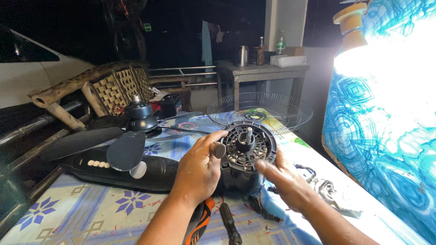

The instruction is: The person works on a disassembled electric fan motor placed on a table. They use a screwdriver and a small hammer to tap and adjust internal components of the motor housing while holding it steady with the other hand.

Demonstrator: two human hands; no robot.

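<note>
Gripping a black fan motor (247, 149) at centre frame, standing on a table (91, 213) covered with a patterned cloth. Facing the camera: round slotted front plate with a metal shaft (248, 134) sticking out of its middle.

Left hand (197, 170) wrapping the motor's left side, fingers curled together against the housing, thumb and forefinger pinching a small grey knob (220, 150) at the plate's left edge. Right hand (284, 179) cupping the lower right side of the motor, fingers pressed together and pointing left across the housing; fingertips slightly motion-blurred, so exact contact hard to confirm, probably touching the rim.

Lying below the hands at bottom centre: an orange-and-black tool (197, 224) partly under the left forearm, and a black-handled screwdriver (230, 224) just beside it. Tangled wires (313, 179) trailing right of the motor.

Sitting left of centre: dark fan blades (122, 147) on a black hub (141, 117), resting over a black oval base (150, 170) with small white buttons (97, 163). Standing behind the motor, upper centre: a round wire fan guard (290, 109) on the far end of the table.

Showing in the background: a woven bamboo bench (109, 88) at upper left, a wooden side table (263, 72) with bottles at upper centre, a blue patterned panel (386, 136) filling the right edge, strongly lit.
</note>
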